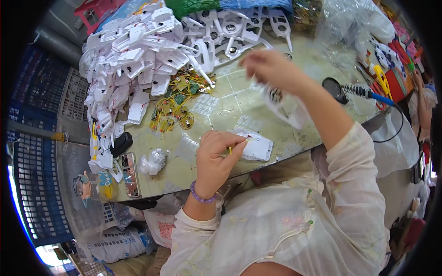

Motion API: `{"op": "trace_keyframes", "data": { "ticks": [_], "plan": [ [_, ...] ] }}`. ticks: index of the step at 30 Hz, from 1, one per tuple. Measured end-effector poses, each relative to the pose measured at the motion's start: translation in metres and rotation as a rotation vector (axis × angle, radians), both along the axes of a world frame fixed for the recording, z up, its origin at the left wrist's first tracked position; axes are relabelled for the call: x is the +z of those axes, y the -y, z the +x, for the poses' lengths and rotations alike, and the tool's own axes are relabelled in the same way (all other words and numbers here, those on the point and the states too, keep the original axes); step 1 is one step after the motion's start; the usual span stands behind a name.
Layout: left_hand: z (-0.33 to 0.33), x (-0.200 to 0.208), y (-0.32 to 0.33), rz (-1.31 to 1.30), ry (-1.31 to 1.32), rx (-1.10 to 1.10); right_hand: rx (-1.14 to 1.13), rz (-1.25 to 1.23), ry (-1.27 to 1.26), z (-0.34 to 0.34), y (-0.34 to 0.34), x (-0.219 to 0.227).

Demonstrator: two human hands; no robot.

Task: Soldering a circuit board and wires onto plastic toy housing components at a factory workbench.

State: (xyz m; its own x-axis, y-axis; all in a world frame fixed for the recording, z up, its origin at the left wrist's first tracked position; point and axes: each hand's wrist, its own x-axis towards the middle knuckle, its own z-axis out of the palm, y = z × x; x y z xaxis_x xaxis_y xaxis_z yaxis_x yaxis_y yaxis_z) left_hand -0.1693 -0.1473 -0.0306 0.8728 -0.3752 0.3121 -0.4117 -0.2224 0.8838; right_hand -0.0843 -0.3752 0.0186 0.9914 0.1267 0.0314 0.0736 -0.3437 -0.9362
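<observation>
My left hand point(216, 156) is closed in a pinch at the left end of a small white plastic housing point(258, 148) lying near the table's front edge. A bit of red wire shows at the fingertips, and a short yellow piece sticks out below the fingers. My right hand point(271, 71) is raised over the table farther back, its fingers smeared by motion. Under its wrist lies a white plastic shell point(287, 110) with a round dark part. To the left of it, coiled yellow wires with small green boards point(177, 99) lie in a tangle.
A tall heap of white housings point(124, 64) fills the back left, beside white looped shells point(230, 30). A soldering iron holder point(357, 90) stands at the right with scissors point(382, 82). A phone point(129, 175) and crumpled plastic point(152, 162) lie front left.
</observation>
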Motion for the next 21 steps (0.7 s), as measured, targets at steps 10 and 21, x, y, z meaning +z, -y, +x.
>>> {"op": "trace_keyframes", "data": {
  "ticks": [10,21],
  "plan": [
    [-0.009,-0.001,0.036,0.367,0.419,0.074,-0.334,0.24,0.448,-0.081,0.009,-0.034],
    [-0.009,0.014,0.05,0.337,0.194,-0.005,-1.2,0.052,0.61,-0.174,0.155,-0.055]
  ]
}}
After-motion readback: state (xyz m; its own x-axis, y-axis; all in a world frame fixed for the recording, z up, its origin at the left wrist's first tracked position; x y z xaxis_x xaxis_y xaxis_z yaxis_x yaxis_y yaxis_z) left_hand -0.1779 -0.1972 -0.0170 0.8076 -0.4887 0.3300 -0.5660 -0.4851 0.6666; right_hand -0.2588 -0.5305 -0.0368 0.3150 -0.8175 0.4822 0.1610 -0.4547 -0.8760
